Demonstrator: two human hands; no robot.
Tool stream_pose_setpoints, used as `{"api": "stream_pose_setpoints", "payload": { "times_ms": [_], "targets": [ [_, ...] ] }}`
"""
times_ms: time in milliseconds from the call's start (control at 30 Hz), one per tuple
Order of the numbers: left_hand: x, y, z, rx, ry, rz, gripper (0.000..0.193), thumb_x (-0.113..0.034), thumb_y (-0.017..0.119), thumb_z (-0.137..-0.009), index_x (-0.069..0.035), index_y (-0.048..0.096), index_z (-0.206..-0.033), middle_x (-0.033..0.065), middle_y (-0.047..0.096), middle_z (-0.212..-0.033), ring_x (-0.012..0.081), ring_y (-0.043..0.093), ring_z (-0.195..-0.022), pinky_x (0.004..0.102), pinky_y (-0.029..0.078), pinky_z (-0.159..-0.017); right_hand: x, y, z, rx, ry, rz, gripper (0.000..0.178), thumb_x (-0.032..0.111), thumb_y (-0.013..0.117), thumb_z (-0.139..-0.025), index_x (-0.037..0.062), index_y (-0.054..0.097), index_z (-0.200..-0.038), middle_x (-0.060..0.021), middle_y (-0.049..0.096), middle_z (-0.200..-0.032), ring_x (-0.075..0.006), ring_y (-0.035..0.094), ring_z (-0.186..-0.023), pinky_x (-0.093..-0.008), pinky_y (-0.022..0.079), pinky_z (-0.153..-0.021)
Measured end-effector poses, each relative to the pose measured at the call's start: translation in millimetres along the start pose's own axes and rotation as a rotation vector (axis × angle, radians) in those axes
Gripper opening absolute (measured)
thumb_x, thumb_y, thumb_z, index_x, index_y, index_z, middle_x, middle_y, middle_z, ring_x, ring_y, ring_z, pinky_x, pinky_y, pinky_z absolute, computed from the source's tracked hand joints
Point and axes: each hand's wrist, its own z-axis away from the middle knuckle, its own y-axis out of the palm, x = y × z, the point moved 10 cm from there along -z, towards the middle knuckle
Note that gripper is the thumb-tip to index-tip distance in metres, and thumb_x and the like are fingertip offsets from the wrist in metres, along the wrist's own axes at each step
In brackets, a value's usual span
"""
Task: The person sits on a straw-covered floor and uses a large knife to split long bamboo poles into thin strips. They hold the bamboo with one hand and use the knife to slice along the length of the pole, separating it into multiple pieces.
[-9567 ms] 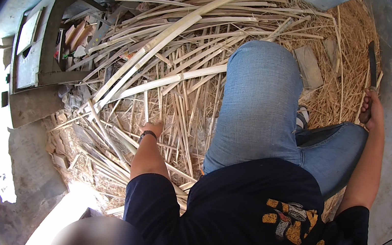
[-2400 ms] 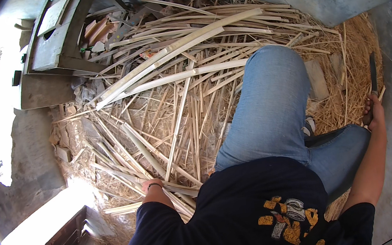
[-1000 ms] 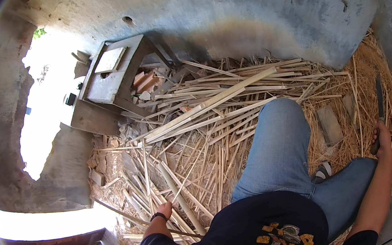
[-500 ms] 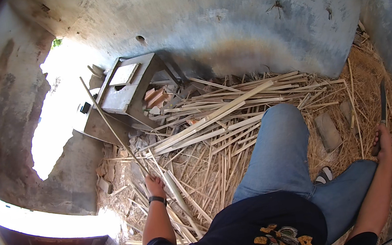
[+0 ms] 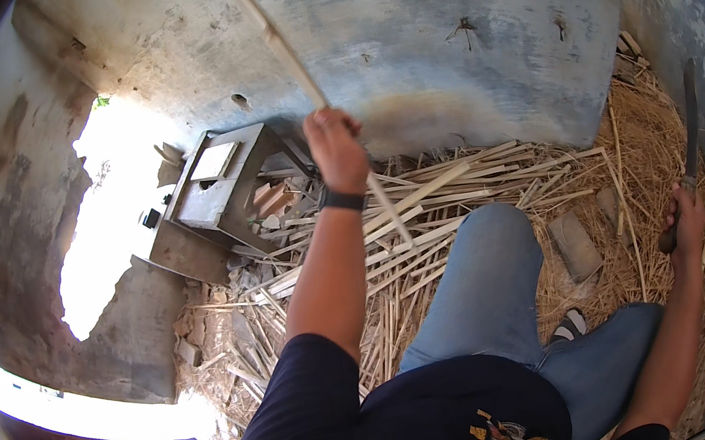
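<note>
In the head view, the left grip (image 5: 337, 151) is clamped around a pale strip (image 5: 281, 47), held at a slant: its longer part rises leftward in front of the back wall (image 5: 450, 11), its lower end points down toward the pile of strips (image 5: 488, 168) at the far edge of the floor (image 5: 218, 328). The right grip (image 5: 685, 221) is wrapped round the handle of a knife (image 5: 692, 117), blade upward near the floor's right edge.

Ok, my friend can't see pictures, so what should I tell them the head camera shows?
A person's left hand holds a long pale strip aloft at a slant, while the right hand grips a knife, its blade pointing up the picture. More strips lie heaped on a straw-strewn floor.
</note>
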Motion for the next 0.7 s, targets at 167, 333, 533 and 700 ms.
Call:
{"api": "stream_pose_setpoints", "payload": {
  "times_ms": [167, 333, 533, 700],
  "targets": [
    [-53.9, 155.0, -0.4, 0.200, 0.115, 0.218, 0.040, -0.041, 0.030, -0.110, -0.005, 0.046, -0.106, 0.0071, 0.056, -0.080, 0.0198, 0.060, -0.071, 0.0341, 0.051, -0.070, 9.4, 10.7, -11.1, 0.014, -0.105, -0.111, 0.027, 0.022, 0.066, -0.093, 0.0095, 0.058, -0.115, 0.0040, 0.050, -0.070, -0.0055, 0.047, -0.055, -0.0224, 0.039, -0.048],
    [-57.9, 241.3, 21.7, 0.323, -0.038, 0.484, 0.041, -0.044, 0.034, -0.108, -0.005, 0.046, -0.116, 0.0077, 0.053, -0.080, 0.0195, 0.052, -0.067, 0.0366, 0.048, -0.067, -33.7, 0.4, -22.6, 0.051, -0.019, -0.034, 0.023, 0.019, 0.068, -0.091, 0.0066, 0.060, -0.108, 0.0023, 0.054, -0.068, -0.0073, 0.047, -0.050, -0.0244, 0.039, -0.046],
    [-56.1, 323.2, 88.7, 0.422, -0.184, 0.717, 0.043, -0.046, 0.034, -0.108, -0.006, 0.046, -0.118, 0.0048, 0.045, -0.080, 0.0179, 0.043, -0.070, 0.0385, 0.041, -0.069, -42.1, -29.7, -37.4, 0.048, 0.005, -0.003, 0.024, 0.021, 0.069, -0.089, 0.0042, 0.060, -0.104, -0.0002, 0.056, -0.067, -0.0082, 0.049, -0.048, -0.0276, 0.041, -0.045],
    [-42.1, 360.8, 142.4, 0.431, -0.269, 0.692, 0.044, -0.047, 0.031, -0.108, -0.007, 0.045, -0.116, 0.0041, 0.044, -0.080, 0.0178, 0.042, -0.069, 0.0385, 0.041, -0.071, -46.1, -59.4, -35.2, 0.017, 0.020, -0.103, 0.026, 0.022, 0.069, -0.088, 0.0025, 0.060, -0.103, -0.0009, 0.056, -0.068, -0.0087, 0.050, -0.049, -0.0273, 0.041, -0.046]
  ]
}}
